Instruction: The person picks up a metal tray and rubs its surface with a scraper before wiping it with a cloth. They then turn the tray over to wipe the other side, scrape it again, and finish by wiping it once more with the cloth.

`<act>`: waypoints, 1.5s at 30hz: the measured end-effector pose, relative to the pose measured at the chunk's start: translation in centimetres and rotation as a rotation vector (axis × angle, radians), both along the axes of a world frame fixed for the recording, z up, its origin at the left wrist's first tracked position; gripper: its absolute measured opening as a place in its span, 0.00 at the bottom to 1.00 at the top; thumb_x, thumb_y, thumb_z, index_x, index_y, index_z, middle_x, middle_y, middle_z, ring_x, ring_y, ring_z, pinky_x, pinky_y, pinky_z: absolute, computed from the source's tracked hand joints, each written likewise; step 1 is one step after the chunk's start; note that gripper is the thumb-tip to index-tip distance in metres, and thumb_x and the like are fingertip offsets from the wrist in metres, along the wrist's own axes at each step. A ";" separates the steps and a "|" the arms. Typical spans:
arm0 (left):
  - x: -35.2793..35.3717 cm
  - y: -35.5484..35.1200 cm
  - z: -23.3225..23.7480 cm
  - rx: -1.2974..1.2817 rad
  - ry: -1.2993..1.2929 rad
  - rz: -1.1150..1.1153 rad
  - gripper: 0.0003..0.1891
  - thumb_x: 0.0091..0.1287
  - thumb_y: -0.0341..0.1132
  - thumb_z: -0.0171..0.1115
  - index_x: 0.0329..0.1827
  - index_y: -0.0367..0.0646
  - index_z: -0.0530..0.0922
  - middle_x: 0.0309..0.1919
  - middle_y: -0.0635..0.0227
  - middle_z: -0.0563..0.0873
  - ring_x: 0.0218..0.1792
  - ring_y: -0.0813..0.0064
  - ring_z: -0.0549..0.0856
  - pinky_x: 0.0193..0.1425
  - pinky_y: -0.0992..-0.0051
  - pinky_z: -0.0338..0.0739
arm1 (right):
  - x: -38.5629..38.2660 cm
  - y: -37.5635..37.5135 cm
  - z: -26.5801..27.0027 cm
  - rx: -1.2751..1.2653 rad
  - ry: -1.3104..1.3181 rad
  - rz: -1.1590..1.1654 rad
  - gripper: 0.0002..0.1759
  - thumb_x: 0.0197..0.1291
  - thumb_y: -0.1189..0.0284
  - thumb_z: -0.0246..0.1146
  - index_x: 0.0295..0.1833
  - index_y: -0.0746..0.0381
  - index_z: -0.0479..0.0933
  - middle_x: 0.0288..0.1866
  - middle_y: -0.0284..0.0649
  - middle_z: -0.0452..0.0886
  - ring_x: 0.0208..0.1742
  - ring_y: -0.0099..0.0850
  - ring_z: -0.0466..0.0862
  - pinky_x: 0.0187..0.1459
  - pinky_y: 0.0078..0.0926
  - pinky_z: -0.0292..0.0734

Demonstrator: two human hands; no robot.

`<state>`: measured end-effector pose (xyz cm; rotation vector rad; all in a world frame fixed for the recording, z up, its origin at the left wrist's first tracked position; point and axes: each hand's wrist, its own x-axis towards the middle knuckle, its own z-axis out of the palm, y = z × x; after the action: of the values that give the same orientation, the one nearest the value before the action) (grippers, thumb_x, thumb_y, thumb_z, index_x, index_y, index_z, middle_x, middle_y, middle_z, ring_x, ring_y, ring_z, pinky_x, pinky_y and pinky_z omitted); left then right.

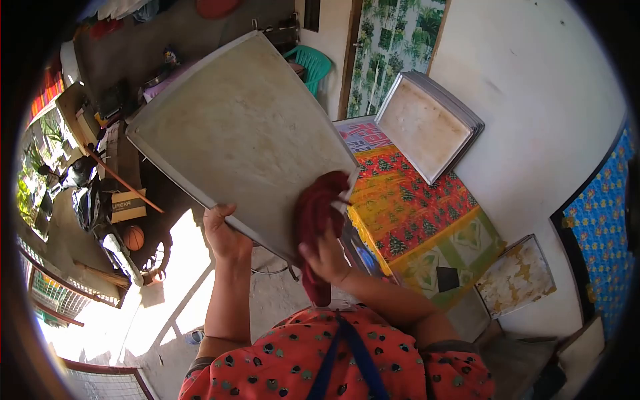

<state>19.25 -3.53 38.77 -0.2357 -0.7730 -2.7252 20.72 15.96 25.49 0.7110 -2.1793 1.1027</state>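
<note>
A large, stained metal baking tray (240, 127) is held up in front of me, tilted. My left hand (225, 235) grips its near lower edge from below. My right hand (328, 257) holds a dark red cloth (319, 213) pressed against the tray's lower right corner; the cloth hangs down past my wrist.
A stack of similar trays (430, 127) leans against the white wall on a table covered with a red and yellow patterned cloth (413, 213). Another worn tray (517, 277) leans lower by the wall. A green plastic chair (312, 63) stands behind. A basketball (133, 237) lies at left.
</note>
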 end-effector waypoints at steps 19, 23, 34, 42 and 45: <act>2.6 -7.7 0.6 0.303 0.106 0.055 0.20 0.71 0.43 0.53 0.60 0.39 0.72 0.59 0.62 0.76 0.59 0.62 0.74 0.65 0.59 0.66 | -6.0 15.4 9.6 -0.365 -0.141 -0.460 0.18 0.65 0.58 0.57 0.45 0.63 0.79 0.35 0.45 0.82 0.40 0.37 0.83 0.44 0.35 0.75; 1.1 -10.2 -1.8 0.413 0.077 -0.027 0.18 0.70 0.42 0.55 0.57 0.41 0.75 0.58 0.63 0.77 0.60 0.61 0.73 0.68 0.56 0.64 | -4.8 18.8 6.6 -0.973 -0.575 -0.104 0.17 0.65 0.62 0.57 0.44 0.66 0.78 0.38 0.42 0.83 0.38 0.32 0.84 0.42 0.30 0.78; -2.6 -9.5 -7.2 0.389 -0.003 -0.291 0.24 0.70 0.46 0.53 0.64 0.39 0.69 0.62 0.58 0.74 0.62 0.56 0.73 0.67 0.55 0.65 | 4.5 12.3 16.7 -0.609 -0.522 0.564 0.26 0.66 0.64 0.58 0.63 0.67 0.66 0.57 0.40 0.75 0.54 0.26 0.76 0.58 0.26 0.69; -4.2 -5.1 -8.2 -0.096 -0.324 -0.204 0.29 0.73 0.53 0.44 0.68 0.41 0.62 0.64 0.58 0.69 0.64 0.61 0.70 0.67 0.62 0.65 | 9.6 8.7 15.9 -0.610 -0.488 -0.022 0.10 0.63 0.70 0.61 0.46 0.63 0.78 0.42 0.28 0.78 0.46 0.18 0.74 0.51 0.22 0.69; -7.2 -3.2 -8.9 -0.625 -0.247 -0.408 0.22 0.75 0.49 0.44 0.58 0.39 0.69 0.45 0.65 0.80 0.43 0.72 0.81 0.48 0.72 0.76 | 9.5 12.1 18.9 -0.878 -0.474 -0.205 0.10 0.61 0.71 0.61 0.43 0.66 0.76 0.36 0.34 0.79 0.35 0.24 0.80 0.38 0.23 0.77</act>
<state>12.10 -6.78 29.82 -0.2035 -1.8197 -2.8151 30.21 28.06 44.44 -0.1788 -1.7493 2.0347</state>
